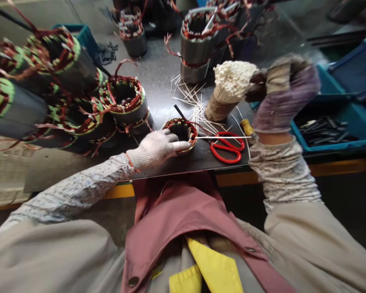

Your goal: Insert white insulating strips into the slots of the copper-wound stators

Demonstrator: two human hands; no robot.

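My left hand [158, 147], in a white knit glove, grips the left and front rim of a small motor stator [183, 129] wound with copper-red wire. Its index finger stretches along the near rim. A black sleeve sticks up from the stator's far side, and a thin pale stick [222, 137] runs out to the right. My right hand [280, 89], in a stained, motion-blurred glove with dark fingertips, is at the right side of a packed bundle of thin pale sticks [233, 81]. Those fingers are curled together against the bundle; what is between them is hidden.
Red-handled scissors [228, 148] lie right of the stator, near a yellow-handled tool [247, 127]. Loose sticks [192, 101] scatter behind. Several wound stators [125, 99] crowd the left, with more [198, 40] at the back. A blue bin [362, 126] holds black pieces.
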